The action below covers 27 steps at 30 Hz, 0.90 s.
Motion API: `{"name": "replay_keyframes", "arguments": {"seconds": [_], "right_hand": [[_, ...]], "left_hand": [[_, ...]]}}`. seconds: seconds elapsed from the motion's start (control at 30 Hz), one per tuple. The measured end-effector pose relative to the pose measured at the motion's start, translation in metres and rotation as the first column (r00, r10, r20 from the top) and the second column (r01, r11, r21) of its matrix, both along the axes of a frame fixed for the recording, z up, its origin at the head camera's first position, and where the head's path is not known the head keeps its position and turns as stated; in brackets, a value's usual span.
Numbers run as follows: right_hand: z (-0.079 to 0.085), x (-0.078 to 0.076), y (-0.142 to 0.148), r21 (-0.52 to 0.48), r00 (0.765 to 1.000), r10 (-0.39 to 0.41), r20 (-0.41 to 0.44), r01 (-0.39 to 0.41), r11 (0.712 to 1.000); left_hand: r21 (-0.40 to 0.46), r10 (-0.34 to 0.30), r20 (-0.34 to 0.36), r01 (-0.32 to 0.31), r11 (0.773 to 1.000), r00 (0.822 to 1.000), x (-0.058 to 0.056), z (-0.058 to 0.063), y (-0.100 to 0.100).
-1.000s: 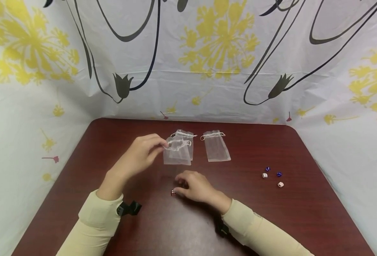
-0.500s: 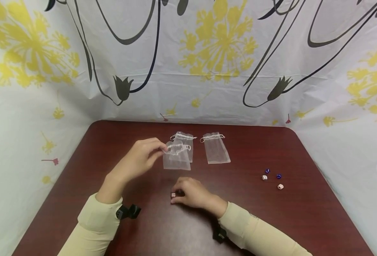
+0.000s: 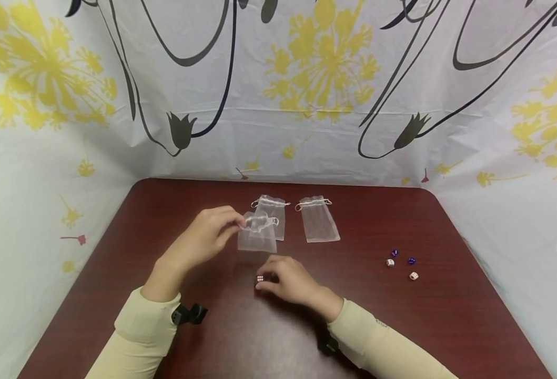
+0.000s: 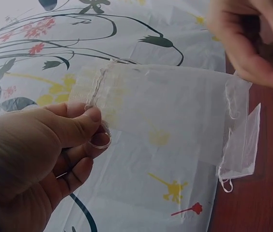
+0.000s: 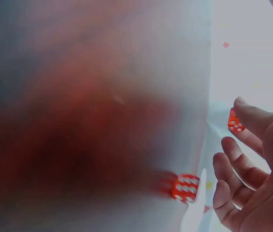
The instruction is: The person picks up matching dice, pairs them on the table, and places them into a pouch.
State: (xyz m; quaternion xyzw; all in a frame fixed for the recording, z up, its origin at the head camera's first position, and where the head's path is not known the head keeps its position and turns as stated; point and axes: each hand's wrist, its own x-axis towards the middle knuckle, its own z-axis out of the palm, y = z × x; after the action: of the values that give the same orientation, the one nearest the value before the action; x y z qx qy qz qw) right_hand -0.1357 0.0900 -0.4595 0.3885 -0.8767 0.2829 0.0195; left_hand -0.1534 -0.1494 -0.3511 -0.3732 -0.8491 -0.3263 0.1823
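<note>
Pinched at its drawstring top by my left hand (image 3: 206, 231), a small sheer white drawstring pouch (image 3: 257, 241) hangs down. In the left wrist view the thumb (image 4: 81, 130) and forefinger squeeze its gathered cord. Lower and to the right, my right hand (image 3: 290, 279) holds a red die (image 5: 235, 121) with white dots between thumb and forefinger, the other fingers loosely bent. A second red die (image 5: 185, 188) shows on the glossy tabletop in the right wrist view, apart from the fingers. Part of the pouch overlaps another pouch (image 3: 280, 213) behind it in the head view.
A further sheer pouch (image 3: 320, 221) lies flat to the right of the other pouches. Two white dice (image 3: 413, 276) and two blue dice (image 3: 411, 260) sit on the right of the dark red table (image 3: 354, 337). A patterned sheet (image 3: 240, 79) hangs around the table.
My right thumb and forefinger have closed on a red die, and the hand has moved slightly away from me with it. My left hand keeps its grip on the pouch, which has shifted slightly left.
</note>
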Motion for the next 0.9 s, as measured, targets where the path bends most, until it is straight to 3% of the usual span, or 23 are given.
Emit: {"name": "replay_keyframes", "arguments": {"seconds": [0.27, 0.53, 0.9], "right_hand": [[0.025, -0.010, 0.021, -0.062, 0.998, -0.055, 0.009, 0.056, 0.997], [0.049, -0.022, 0.044, -0.093, 0.998, -0.039, -0.042, 0.035, 0.995], [0.067, -0.027, 0.062, -0.094, 0.997, -0.043, -0.063, 0.037, 0.995]], "left_hand": [[-0.025, 0.003, -0.033, -0.004, 1.000, 0.999, -0.003, -0.003, 0.000], [-0.042, 0.009, -0.020, -0.010, 0.999, 1.000, -0.004, -0.006, 0.000], [-0.047, -0.008, -0.041, 0.006, 0.999, 0.999, -0.007, -0.012, 0.001]]}}
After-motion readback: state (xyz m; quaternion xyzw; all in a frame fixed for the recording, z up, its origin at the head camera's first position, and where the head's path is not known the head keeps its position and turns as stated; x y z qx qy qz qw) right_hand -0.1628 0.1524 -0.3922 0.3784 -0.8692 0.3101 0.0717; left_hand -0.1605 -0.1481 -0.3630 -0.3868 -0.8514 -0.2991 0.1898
